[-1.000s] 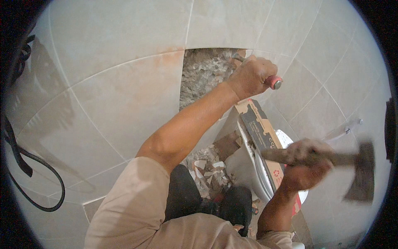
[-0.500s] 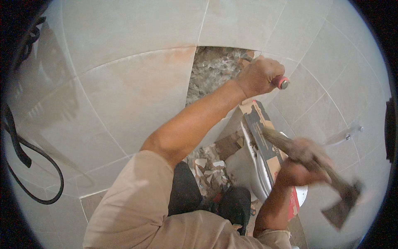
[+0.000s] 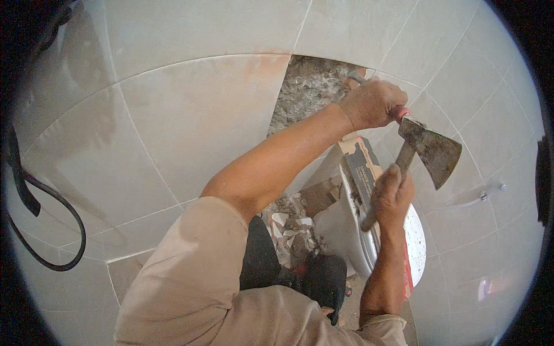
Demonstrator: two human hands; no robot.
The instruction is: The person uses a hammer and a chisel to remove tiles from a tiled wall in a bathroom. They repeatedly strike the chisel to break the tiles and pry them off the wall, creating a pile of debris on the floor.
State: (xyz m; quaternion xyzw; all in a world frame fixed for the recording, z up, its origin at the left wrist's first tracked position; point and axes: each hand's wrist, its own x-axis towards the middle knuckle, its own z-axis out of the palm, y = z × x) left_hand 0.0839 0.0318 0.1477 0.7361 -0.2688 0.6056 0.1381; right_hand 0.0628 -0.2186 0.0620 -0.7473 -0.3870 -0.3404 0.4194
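Observation:
My left hand (image 3: 372,105) is wrapped round a chisel (image 3: 399,112) with a red grip. The chisel's metal tip reaches the upper right corner of a bare, rough patch (image 3: 309,86) in the tiled wall. A wooden-handled hatchet (image 3: 434,151) is in my right hand (image 3: 393,199), below and right of the left. The back of the hatchet head meets, or nearly meets, the chisel's butt end; its broad blade points away to the lower right.
Below my hands stands a white toilet (image 3: 334,230) with a long cardboard box (image 3: 359,164) lying across it. Broken tile pieces (image 3: 283,228) litter the floor by my legs. A black hose (image 3: 83,236) loops at the left; a small fitting (image 3: 485,195) sticks out of the right wall.
The hatchet has swung up and left from low on the right to the chisel's butt end. My left hand keeps the chisel at the patch's corner. The view has shifted slightly.

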